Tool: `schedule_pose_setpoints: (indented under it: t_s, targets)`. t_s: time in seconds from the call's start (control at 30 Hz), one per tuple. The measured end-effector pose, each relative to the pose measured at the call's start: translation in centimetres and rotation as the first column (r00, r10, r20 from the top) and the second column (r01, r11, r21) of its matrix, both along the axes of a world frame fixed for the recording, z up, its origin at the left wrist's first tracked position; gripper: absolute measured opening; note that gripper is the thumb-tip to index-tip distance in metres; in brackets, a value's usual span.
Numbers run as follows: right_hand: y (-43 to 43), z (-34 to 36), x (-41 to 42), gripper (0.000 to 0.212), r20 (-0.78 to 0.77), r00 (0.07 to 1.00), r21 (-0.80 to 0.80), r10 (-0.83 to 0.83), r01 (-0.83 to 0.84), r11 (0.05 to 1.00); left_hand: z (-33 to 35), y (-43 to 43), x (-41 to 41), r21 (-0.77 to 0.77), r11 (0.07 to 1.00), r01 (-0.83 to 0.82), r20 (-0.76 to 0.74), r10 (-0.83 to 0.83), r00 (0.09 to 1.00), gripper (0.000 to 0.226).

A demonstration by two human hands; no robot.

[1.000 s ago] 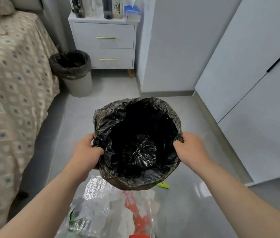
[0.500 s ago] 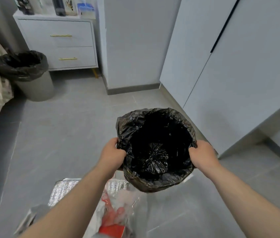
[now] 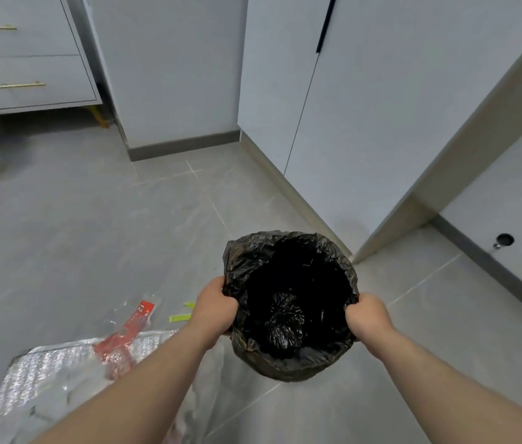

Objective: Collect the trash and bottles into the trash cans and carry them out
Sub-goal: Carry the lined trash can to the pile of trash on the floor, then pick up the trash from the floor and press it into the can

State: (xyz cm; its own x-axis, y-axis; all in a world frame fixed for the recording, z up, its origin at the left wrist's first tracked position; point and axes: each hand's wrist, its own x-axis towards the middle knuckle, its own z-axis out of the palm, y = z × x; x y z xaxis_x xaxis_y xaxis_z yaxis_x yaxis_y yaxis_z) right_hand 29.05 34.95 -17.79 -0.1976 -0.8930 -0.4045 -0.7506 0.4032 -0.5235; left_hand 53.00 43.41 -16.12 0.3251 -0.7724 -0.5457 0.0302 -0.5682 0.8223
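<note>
Left grip (image 3: 216, 310) and right grip (image 3: 367, 320) each clench opposite sides of the rim of a trash can (image 3: 285, 371), low and centre in view. Open grey tile floor (image 3: 93, 235) stretches ahead and to the left. A white wardrobe (image 3: 381, 123) edges the right, and a drawer unit (image 3: 29, 59) stands far left. The can's crinkled black liner (image 3: 240, 261) folds over the rim, bunched at the bottom. Clear packaging with a red label (image 3: 131, 328), a silver foil sheet (image 3: 45, 370) and green scraps (image 3: 179, 318) lie on the floor, left of the can.
</note>
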Motion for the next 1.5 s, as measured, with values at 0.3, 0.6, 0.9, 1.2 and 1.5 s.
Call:
schedule_pose_setpoints:
  t_s: [0.3, 0.6, 0.9, 1.2, 1.5]
  targets:
    - [-1.3, -1.8, -0.9, 0.021, 0.080, 0.996, 0.056, -0.043, 0.039, 0.998, -0.4, -1.4, 0.0, 0.005, 1.000, 0.002, -0.029, -0.002, 1.000, 0.038]
    - [-0.5, -1.3, 1.8, 0.064, 0.096, 0.975, 0.147, -0.200, 0.185, 0.972, 0.1, 1.9, 3.1, 0.039, 0.998, 0.057, -0.042, -0.056, 0.998, 0.065]
    - [6.0, 8.4, 16.8, 0.038, 0.017, 0.886, -0.611, 0.463, -0.358, 0.706, 3.2, 14.7, 16.8, -0.171, 0.895, -0.412, 0.035, 0.423, 0.905, 0.023]
    - [17.1, 0.3, 30.9, 0.025, -0.046, 0.225, -0.131, 0.973, -0.967, 0.218, -5.7, 27.5, 21.7, -0.036, 0.856, -0.515, 0.303, 0.501, 0.811, 0.032]
    - [17.0, -6.5, 31.4, 0.042, -0.107, 0.288, 0.339, 0.952, -0.889, 0.307, -11.5, 28.3, 18.9, 0.331, 0.935, -0.126, 0.483, -0.053, 0.874, 0.090]
